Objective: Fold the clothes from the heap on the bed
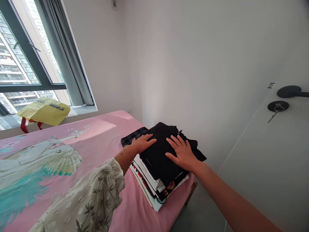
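A stack of folded clothes (151, 175) lies near the corner of a bed, with white, black and patterned layers showing along its front side. On top is a folded black garment (160, 161). My left hand (144, 142) rests flat on the garment's left part, fingers stretched out. Spread over its right part is my right hand (181, 151), palm down. Neither hand grips anything. Behind my left hand, a dark checked cloth (132, 136) sticks out beside the stack. A small zipper pull (180, 132) shows at the garment's far edge.
The bed has a pink sheet (108, 135) printed with a white and teal bird. On the windowsill at the left lies a yellow bag (45, 110) with red handles, beneath a grey curtain (65, 51). A door with a black handle (289, 91) stands at the right.
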Demonstrator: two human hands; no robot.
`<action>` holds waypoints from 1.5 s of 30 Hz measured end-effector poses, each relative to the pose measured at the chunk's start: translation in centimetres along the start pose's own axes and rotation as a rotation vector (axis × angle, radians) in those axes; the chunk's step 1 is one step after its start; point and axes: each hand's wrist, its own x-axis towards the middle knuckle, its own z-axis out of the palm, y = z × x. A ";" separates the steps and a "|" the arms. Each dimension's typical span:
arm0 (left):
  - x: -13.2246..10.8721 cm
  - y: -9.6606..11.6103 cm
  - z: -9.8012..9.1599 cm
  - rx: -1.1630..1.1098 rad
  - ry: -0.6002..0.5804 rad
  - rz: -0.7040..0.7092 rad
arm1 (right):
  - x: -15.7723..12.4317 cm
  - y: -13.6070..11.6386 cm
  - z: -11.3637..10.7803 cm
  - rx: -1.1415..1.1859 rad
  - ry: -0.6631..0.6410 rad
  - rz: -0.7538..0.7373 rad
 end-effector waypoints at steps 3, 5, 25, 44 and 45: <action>-0.9 0.8 -0.4 0.046 -0.001 -0.021 | -0.2 -0.1 -0.9 0.009 -0.019 -0.007; -1.6 1.5 -0.4 0.064 0.014 -0.027 | -0.8 0.0 -1.6 0.029 -0.014 -0.006; -4.4 8.0 1.6 0.060 0.017 0.338 | -12.3 -5.9 12.6 1.991 0.256 0.941; -3.8 4.6 1.5 0.293 -0.032 0.323 | -9.1 -5.5 11.9 1.792 0.141 0.970; -3.7 4.5 1.4 0.286 -0.032 0.323 | -8.9 -5.7 12.2 1.797 0.172 0.984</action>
